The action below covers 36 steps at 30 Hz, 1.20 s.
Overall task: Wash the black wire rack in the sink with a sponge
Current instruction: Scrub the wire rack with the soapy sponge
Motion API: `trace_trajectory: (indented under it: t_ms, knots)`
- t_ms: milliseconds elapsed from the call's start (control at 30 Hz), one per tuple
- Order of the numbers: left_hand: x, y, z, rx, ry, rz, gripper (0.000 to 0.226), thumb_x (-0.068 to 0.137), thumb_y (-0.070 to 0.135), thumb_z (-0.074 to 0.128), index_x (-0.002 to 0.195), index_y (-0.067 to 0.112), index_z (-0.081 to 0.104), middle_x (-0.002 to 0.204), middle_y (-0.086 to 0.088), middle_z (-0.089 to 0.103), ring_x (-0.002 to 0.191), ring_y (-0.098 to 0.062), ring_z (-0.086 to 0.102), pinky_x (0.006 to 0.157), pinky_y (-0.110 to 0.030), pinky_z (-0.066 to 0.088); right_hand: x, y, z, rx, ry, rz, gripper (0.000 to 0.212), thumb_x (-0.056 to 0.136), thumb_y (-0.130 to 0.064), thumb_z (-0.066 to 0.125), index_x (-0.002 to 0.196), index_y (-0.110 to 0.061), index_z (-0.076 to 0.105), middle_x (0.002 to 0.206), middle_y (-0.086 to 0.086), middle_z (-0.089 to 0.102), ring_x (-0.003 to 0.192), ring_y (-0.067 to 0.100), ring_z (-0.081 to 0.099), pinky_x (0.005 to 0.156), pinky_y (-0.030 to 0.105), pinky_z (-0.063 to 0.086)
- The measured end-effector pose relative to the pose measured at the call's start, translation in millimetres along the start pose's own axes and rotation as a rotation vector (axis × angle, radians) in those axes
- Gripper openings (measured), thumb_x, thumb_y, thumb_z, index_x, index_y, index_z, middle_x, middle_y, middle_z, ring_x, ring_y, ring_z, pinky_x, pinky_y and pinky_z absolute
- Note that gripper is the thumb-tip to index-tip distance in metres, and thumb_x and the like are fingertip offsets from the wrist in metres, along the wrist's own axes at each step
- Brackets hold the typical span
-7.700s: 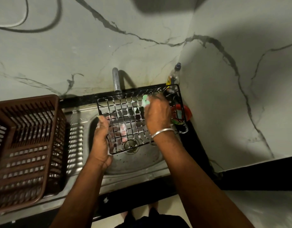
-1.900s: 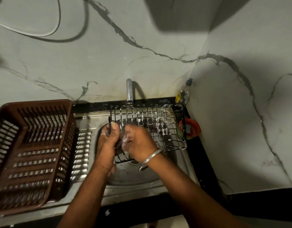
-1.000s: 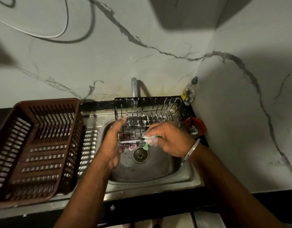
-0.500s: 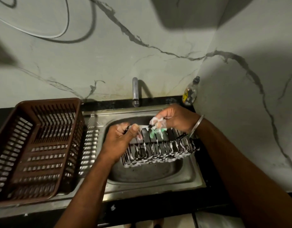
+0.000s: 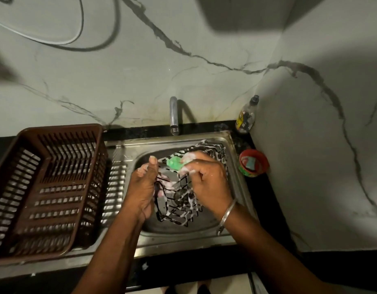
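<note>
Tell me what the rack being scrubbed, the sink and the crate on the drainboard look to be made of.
Black wire rack: thin metal wire with a dark, probably painted or coated finish, streaked with white suds.
Sink: seemingly stainless steel, a dull grey sheen with soft reflections and a ribbed drainboard.
Brown crate: looks like moulded plastic, matte, with thick slotted walls.

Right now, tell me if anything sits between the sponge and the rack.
Nothing visible does. The right hand presses the green sponge straight onto the soapy wire rack, which the left hand grips over the sink.
</note>
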<state>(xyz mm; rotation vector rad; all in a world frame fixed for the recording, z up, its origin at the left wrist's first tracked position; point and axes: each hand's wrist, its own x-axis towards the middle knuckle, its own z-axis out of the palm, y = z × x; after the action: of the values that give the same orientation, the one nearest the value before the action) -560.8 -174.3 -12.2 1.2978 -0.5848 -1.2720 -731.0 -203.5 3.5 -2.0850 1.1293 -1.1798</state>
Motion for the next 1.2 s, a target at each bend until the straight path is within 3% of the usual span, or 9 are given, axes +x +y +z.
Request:
trace_trajectory:
  t_ms: [67,167,300,500,733,833,967,1100,1200]
  knots:
    - [2,-5,-1,0.010,0.028,-0.044,0.045,0.094,0.061,0.071,0.100,0.018,0.081,0.085,-0.009,0.080,0.083,-0.035,0.070,0.065,-0.036,0.053,3,-2,-3,0.063,0.100,0.140,0.030,0.095,0.007,0.061,0.108,-0.012,0.080,0.107,-0.003,0.073,0.089,0.004,0.068,0.075,0.024,0.059]
    - [0,-6,2,0.025,0.055,-0.106,0.036,0.103,0.052,0.061,0.103,0.017,0.070,0.064,0.009,0.075,0.051,0.000,0.068,0.045,-0.018,0.050,9,-8,-9,0.172,0.305,0.298,0.036,0.095,0.006,0.064,0.124,-0.014,0.075,0.108,-0.006,0.075,0.082,0.000,0.068,0.066,0.013,0.055]
    - [2,1,5,0.001,0.087,-0.121,0.039,0.103,0.055,0.057,0.109,0.018,0.071,0.065,0.009,0.075,0.053,-0.004,0.068,0.055,-0.026,0.051,4,-13,-2,0.029,0.110,0.196,0.036,0.095,0.004,0.065,0.126,-0.012,0.073,0.115,-0.005,0.070,0.104,0.001,0.065,0.087,0.012,0.054]
    - [7,3,12,-0.069,0.139,-0.144,0.063,0.094,0.062,0.065,0.125,0.007,0.071,0.095,-0.013,0.081,0.073,-0.022,0.072,0.069,-0.035,0.049,-4,-21,10,-0.089,0.162,0.012,0.032,0.093,0.011,0.064,0.118,-0.006,0.077,0.114,0.004,0.068,0.108,0.015,0.063,0.094,0.022,0.053]
    - [10,5,12,-0.188,0.189,-0.216,0.039,0.100,0.055,0.062,0.108,0.017,0.071,0.081,-0.003,0.081,0.059,-0.013,0.076,0.047,-0.022,0.056,-8,-14,12,-0.158,0.140,-0.074,0.029,0.090,0.012,0.067,0.112,-0.003,0.077,0.113,0.008,0.071,0.107,0.019,0.064,0.097,0.021,0.053]
    - [10,6,13,-0.210,0.227,-0.252,0.044,0.098,0.055,0.066,0.116,0.016,0.071,0.097,-0.011,0.083,0.074,-0.019,0.081,0.057,-0.028,0.062,-6,-8,9,-0.164,0.121,0.069,0.028,0.092,0.008,0.065,0.112,-0.007,0.077,0.116,0.004,0.069,0.110,0.016,0.063,0.095,0.025,0.055]
    - [16,3,7,-0.260,0.285,-0.282,0.063,0.087,0.061,0.075,0.133,0.018,0.070,0.126,-0.019,0.076,0.114,-0.038,0.075,0.099,-0.047,0.059,-10,5,2,-0.184,-0.006,-0.082,0.032,0.088,0.014,0.065,0.108,-0.007,0.078,0.113,0.003,0.071,0.107,0.017,0.061,0.095,0.019,0.049]
    - [20,2,5,-0.277,0.373,-0.320,0.057,0.087,0.059,0.078,0.132,0.023,0.072,0.128,-0.016,0.076,0.106,-0.031,0.076,0.085,-0.038,0.057,-10,7,2,-0.165,-0.044,-0.100,0.034,0.087,0.016,0.067,0.105,-0.010,0.078,0.114,0.001,0.071,0.110,0.012,0.058,0.094,0.027,0.050]
    - [21,6,6,-0.283,0.418,-0.338,0.040,0.095,0.050,0.074,0.124,0.022,0.072,0.104,-0.007,0.082,0.079,-0.019,0.077,0.059,-0.024,0.047,-7,15,-1,-0.156,-0.071,-0.108,0.035,0.087,0.016,0.068,0.106,-0.010,0.079,0.112,0.002,0.072,0.109,0.017,0.061,0.093,0.037,0.053]
